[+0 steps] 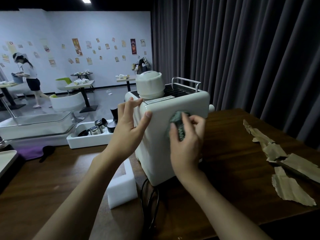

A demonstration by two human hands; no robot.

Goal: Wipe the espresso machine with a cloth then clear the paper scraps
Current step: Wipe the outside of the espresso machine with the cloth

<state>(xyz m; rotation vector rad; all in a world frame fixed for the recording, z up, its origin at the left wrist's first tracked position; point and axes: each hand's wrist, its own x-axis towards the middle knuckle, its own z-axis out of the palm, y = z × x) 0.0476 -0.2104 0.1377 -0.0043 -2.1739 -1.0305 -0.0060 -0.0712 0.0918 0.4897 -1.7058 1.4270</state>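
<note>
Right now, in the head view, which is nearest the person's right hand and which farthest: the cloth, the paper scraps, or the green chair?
1. Cloth: gripped in the right hand, against the espresso machine.
2. Paper scraps: on the table, to the right.
3. Green chair: far across the room, left.

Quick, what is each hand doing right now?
Left hand: open, fingers braced against the espresso machine.
Right hand: grips the cloth, pressing it on the machine.
</note>
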